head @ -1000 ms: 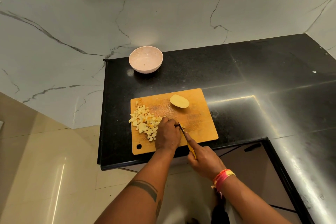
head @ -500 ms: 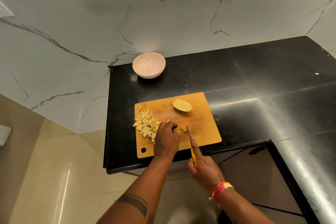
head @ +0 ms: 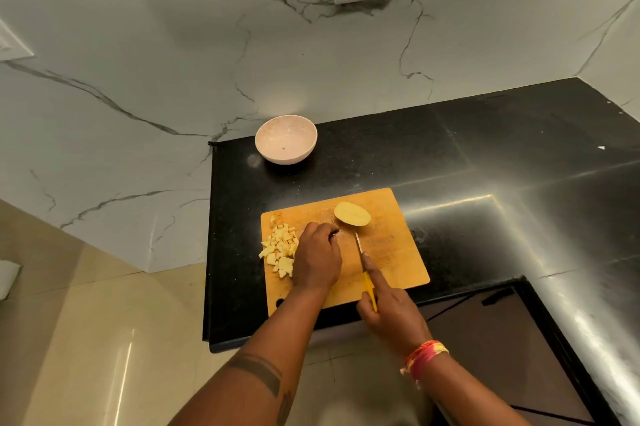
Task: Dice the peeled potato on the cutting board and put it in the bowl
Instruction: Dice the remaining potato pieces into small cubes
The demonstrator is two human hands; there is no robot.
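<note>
on cutting board, potato half lengthwise left-right

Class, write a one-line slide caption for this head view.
Right hand holds yellow-handled knife beside half potato on wooden cutting board.

The left hand lies palm down, fingers curled under, forearm tattooed. The right hand grips a handle, index finger stretched forward, a bright band on its wrist.
</note>
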